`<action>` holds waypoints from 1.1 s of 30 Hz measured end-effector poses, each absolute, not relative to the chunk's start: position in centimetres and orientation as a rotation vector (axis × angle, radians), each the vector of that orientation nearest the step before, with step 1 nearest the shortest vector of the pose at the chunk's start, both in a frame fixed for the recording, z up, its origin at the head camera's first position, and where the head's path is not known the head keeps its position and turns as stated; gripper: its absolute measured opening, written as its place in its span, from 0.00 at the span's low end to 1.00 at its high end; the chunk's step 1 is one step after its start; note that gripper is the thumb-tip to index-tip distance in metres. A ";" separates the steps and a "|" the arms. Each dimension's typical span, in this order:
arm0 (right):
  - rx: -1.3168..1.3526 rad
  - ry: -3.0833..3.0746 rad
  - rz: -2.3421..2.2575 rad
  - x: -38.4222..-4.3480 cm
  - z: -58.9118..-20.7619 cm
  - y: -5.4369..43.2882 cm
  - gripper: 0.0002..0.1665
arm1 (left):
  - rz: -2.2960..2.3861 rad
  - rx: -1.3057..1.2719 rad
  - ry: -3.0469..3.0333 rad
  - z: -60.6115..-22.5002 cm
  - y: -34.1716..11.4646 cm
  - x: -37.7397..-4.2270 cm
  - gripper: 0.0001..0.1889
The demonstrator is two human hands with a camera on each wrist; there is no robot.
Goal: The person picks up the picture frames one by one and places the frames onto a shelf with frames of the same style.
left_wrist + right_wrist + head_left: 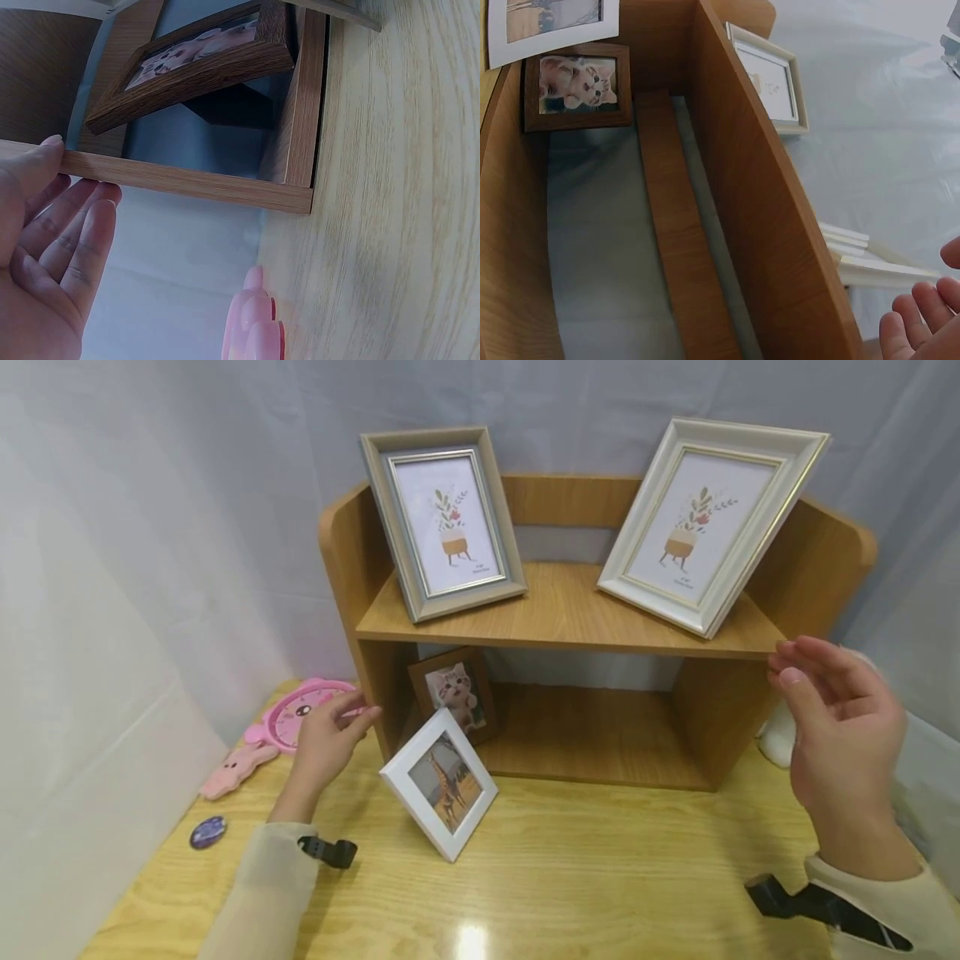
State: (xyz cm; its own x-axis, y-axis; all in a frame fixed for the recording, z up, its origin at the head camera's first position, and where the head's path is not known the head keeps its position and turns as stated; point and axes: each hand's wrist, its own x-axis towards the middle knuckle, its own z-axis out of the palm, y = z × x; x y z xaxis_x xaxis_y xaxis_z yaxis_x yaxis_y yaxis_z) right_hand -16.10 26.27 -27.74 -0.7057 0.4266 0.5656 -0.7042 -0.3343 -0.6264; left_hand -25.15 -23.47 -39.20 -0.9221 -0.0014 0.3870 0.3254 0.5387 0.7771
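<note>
My left hand (327, 739) is at the left side panel (187, 184) of a wooden desk shelf. Its thumb tip overlaps the panel's front edge in the left wrist view, and the loosely bent fingers lie along the outer side. Off the shelf's right end, my right hand (847, 727) is raised with relaxed fingers and nothing in it. A white frame with a giraffe picture (447, 782) stands tilted in front of the lower left compartment. Behind it, a brown frame with a kitten picture (459, 693) leans inside that compartment, partly hidden.
A grey-beige frame (448, 522) and a larger white frame (712, 527) stand on the upper shelf (570, 610), left and right. On the table's left are a pink clock (288, 718), a pink rabbit-shaped item (238, 770) and a purple oval item (207, 832). Something white (777, 739) shows behind my right hand.
</note>
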 end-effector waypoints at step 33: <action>-0.104 -1.575 1.791 -17.1 -33.1 31.9 0.12 | -1.336 -0.266 -2.445 -39.3 -23.7 -25.1 0.27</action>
State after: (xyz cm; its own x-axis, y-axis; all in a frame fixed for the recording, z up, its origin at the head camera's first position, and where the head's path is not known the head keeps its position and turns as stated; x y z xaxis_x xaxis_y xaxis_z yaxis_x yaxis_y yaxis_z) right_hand -17.12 31.92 -33.14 -0.7252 0.5638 0.3953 -0.4642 0.0237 -0.8854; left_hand -25.08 -23.68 -39.32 -0.9243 0.0005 0.3817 0.3216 0.5397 0.7780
